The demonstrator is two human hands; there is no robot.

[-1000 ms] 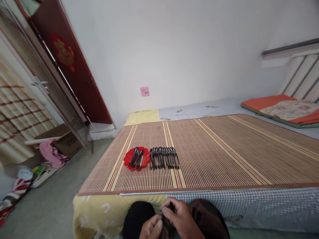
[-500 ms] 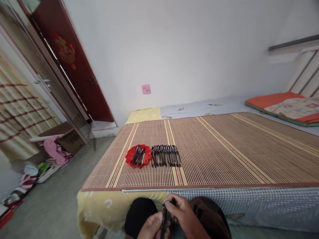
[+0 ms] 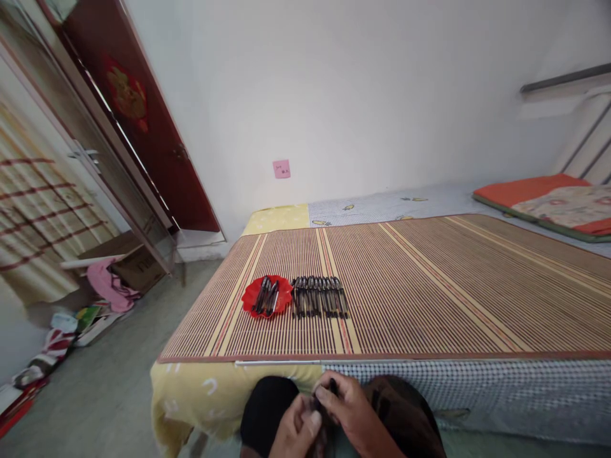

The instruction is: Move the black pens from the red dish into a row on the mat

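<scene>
As you sit facing the bed [image 3: 224,393], a patterned curtain [image 3: 42,210] hangs at your far left, with pink cloth [image 3: 107,287] and a cardboard box [image 3: 140,267] low beside it. Next comes the dark red door [image 3: 165,159], standing at a slant in your view. On the striped mat [image 3: 415,299] spread over the bed, you have a red scalloped dish [image 3: 247,298] with several loose pens [image 3: 266,296] lying in it. A pink note [image 3: 281,169] is stuck to the wall above. Below, between your knees, your left hand [image 3: 296,427] has its thumb and fingers drawn in near the other hand; blur hides whether it grips anything, so you cannot tell. Up on the mat, just right of the dish, a neat row of dark pens [image 3: 319,298] lies side by side. Your right hand [image 3: 347,401] is clamped on a dark pen [image 3: 333,385], held below the mat's front edge. At your far right lies folded orange bedding [image 3: 529,187].
</scene>
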